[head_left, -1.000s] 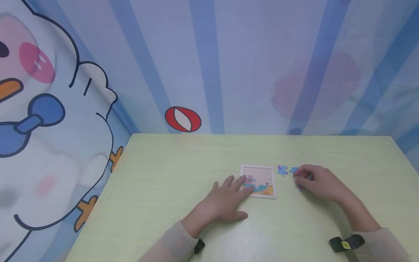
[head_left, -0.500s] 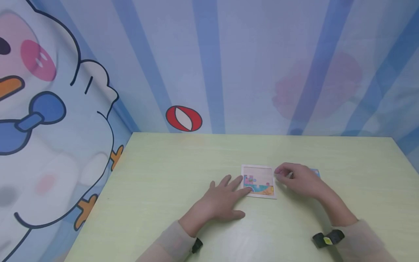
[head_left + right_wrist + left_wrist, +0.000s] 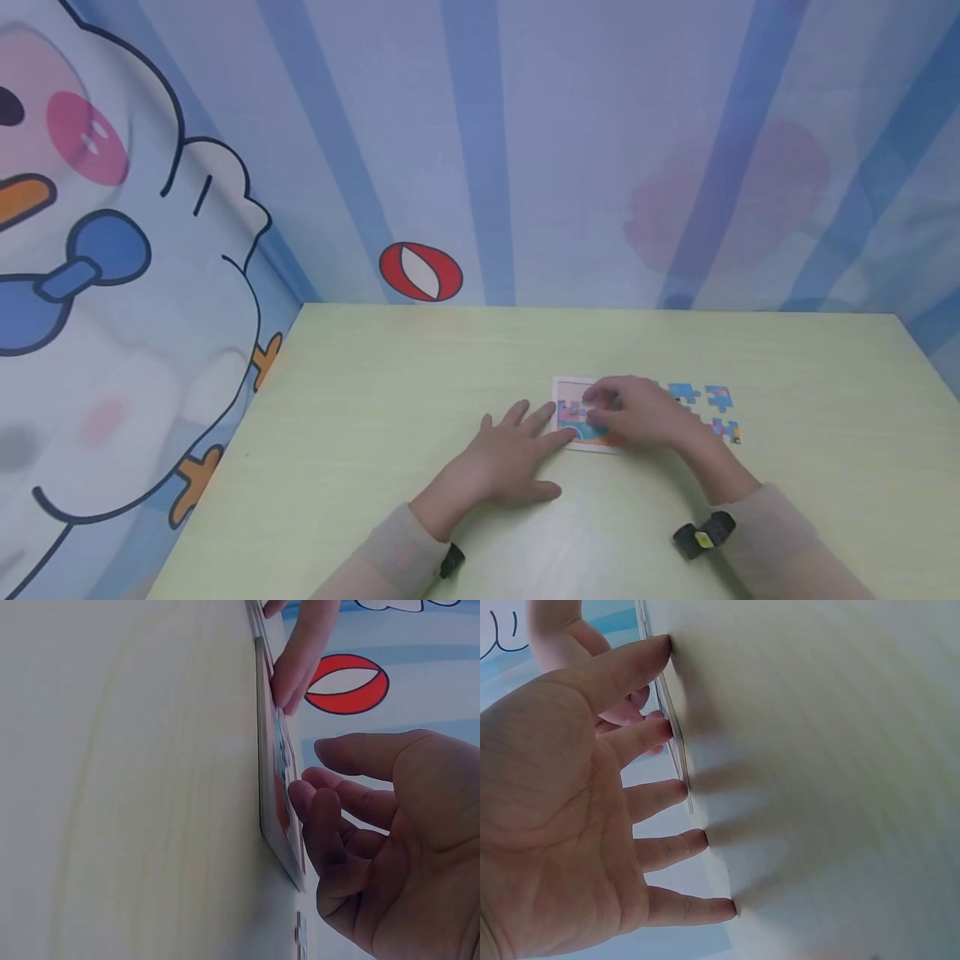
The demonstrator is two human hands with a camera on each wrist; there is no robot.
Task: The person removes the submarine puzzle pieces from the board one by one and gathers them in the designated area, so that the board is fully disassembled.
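A small square puzzle tray with a pale border lies on the table, its lower part filled with pink, blue and orange pieces. My left hand is spread flat, palm down, its fingertips at the tray's left edge. Seen from the left wrist, the fingers are straight and touch the tabletop and tray. Over the tray's right half, my right hand has its thumb and fingers bent together, pinching a puzzle piece that the fingers hide. The right wrist view shows its curled fingers close against the tray.
Several loose puzzle pieces lie right of the tray, among them a blue one, another blue one and a multicoloured one. The pale table reaches back to a striped, printed curtain.
My right hand has moved left from the loose pieces to over the tray, uncovering the pieces at the right. The left hand has stayed nearly still at the tray's edge.
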